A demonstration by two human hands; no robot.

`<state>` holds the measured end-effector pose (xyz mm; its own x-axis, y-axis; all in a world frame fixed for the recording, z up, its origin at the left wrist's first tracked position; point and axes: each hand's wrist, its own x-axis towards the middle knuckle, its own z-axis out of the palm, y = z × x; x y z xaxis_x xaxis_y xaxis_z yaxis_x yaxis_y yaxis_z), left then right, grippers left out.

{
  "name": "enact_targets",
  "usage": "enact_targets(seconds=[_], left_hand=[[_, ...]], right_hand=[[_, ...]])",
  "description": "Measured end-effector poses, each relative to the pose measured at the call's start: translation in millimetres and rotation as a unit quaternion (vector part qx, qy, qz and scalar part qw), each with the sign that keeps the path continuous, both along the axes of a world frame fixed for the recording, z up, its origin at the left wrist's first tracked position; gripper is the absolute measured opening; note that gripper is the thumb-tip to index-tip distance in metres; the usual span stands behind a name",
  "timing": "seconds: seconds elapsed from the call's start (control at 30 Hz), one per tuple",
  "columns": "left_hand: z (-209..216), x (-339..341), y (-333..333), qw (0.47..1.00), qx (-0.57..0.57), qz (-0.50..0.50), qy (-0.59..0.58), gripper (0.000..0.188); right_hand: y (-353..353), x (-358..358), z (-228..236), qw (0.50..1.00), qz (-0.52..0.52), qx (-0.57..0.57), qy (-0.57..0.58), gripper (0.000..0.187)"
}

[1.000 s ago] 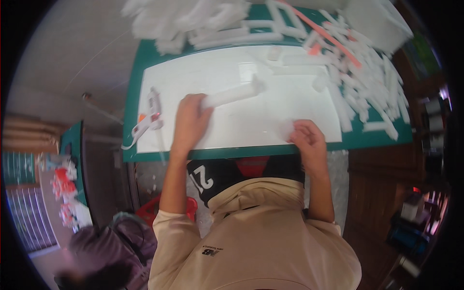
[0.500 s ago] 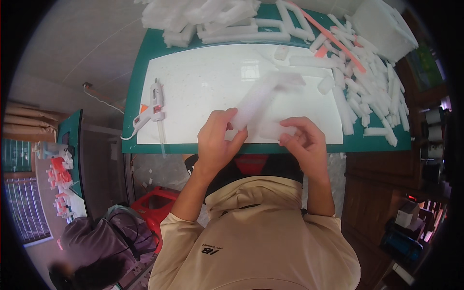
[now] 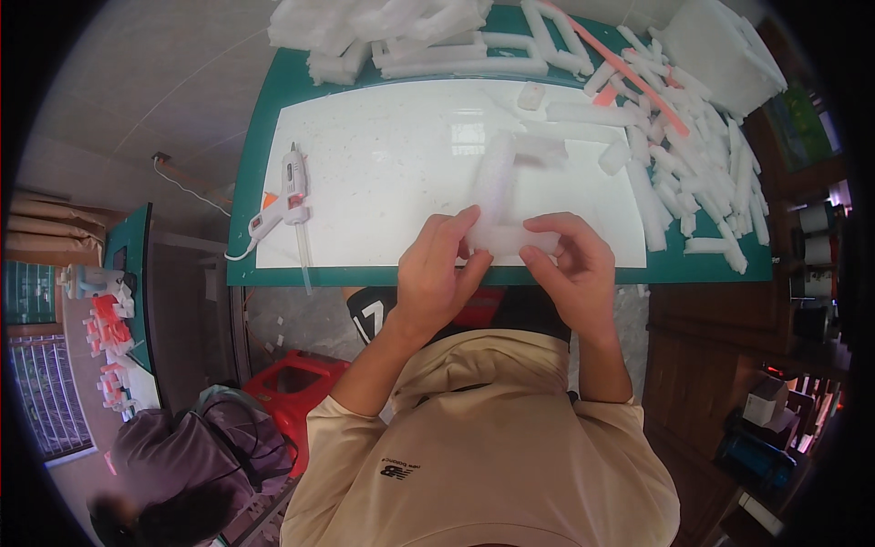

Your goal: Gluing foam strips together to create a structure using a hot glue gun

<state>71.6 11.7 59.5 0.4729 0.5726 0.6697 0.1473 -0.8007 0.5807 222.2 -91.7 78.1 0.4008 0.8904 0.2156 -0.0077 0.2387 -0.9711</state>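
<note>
My left hand (image 3: 436, 272) is closed on the near end of a white foam strip (image 3: 495, 180). At the strip's far end a shorter foam arm bends off to the right, so it forms an L. Between thumb and fingers, my right hand (image 3: 581, 272) pinches a short white foam block (image 3: 521, 241). That block meets the near end of the strip beside my left fingertips; whether the two are stuck together I cannot tell. Both hands are over the front edge of a white board (image 3: 383, 182).
A white glue gun (image 3: 293, 187) lies at the board's left. Loose foam sticks (image 3: 679, 173) heap up on the right, with a pink strip (image 3: 629, 73) across them. Foam frames (image 3: 465, 59) and a big foam block (image 3: 720, 55) stand at the back. A person (image 3: 200, 447) is at lower left.
The L-shaped foam has swung more upright in my left hand, which moved slightly right. The short block and the strip's near end, apart before, now come together.
</note>
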Motion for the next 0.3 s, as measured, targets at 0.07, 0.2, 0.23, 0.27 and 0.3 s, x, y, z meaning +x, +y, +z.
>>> enact_targets(seconds=[0.07,0.2,0.23,0.27,0.3], left_hand=[[-0.6,0.4,-0.3,1.000,0.002,0.006,0.001,0.048],[0.4,0.2,-1.3,1.000,-0.004,0.002,0.004,0.049],[-0.2,0.3,-1.2,1.000,-0.005,0.003,0.002,0.049],[-1.1,0.5,-1.1,1.000,-0.006,0.004,-0.001,0.049],[-0.9,0.3,-0.9,1.000,-0.006,0.005,-0.001,0.049]], right_hand=[[-0.1,-0.2,2.6,1.000,-0.004,0.008,-0.009,0.026],[-2.4,1.1,3.9,1.000,-0.013,0.000,-0.013,0.027],[-2.3,1.9,3.4,1.000,-0.013,0.000,-0.013,0.027],[-1.9,2.6,2.2,1.000,-0.013,0.011,-0.015,0.027],[-1.4,2.8,1.1,1.000,-0.013,0.021,-0.018,0.027]])
